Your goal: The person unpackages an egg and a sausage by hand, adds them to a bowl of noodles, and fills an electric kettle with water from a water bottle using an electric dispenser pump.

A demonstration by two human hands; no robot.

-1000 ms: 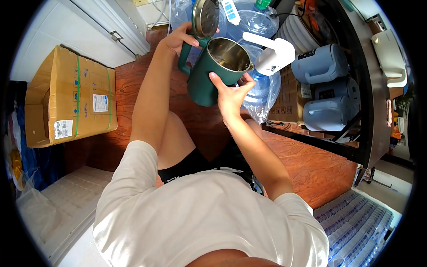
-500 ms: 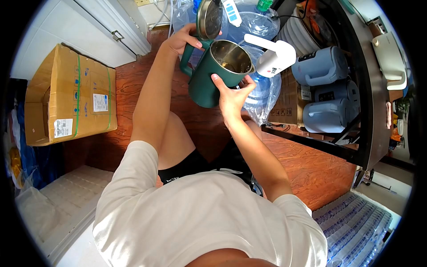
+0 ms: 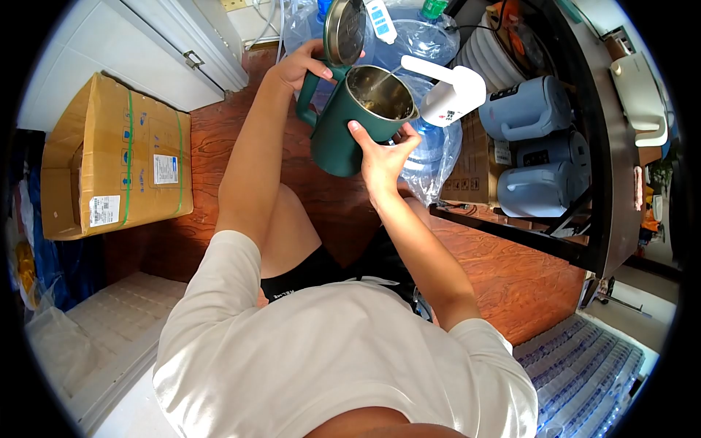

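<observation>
A dark green electric kettle [image 3: 334, 142] is held tilted, its metal-lined lid [image 3: 344, 33] standing open. My left hand [image 3: 301, 66] is closed around the top of the handle by the lid hinge. Against the side of the body, below the spout, my right hand [image 3: 385, 157] grips with its thumb on the front; its other fingers are partly hidden. A white water pump [image 3: 458, 95] sits on a large plastic-wrapped water bottle [image 3: 435, 152], its spout reaching over the kettle's mouth. A thin stream of water [image 3: 381, 83] runs into the steel interior.
Several blue-grey kettles [image 3: 537, 191] stand on a dark shelf unit [image 3: 613, 182] at the right, near stacked white plates [image 3: 488, 58]. An open cardboard box [image 3: 150, 157] is on the wooden floor [image 3: 241, 95] at left. Wrapped bottles [image 3: 584, 372] lie at lower right.
Water keeps running into the kettle, and the surface inside looks more stirred up. The kettle and both hands have barely shifted.
</observation>
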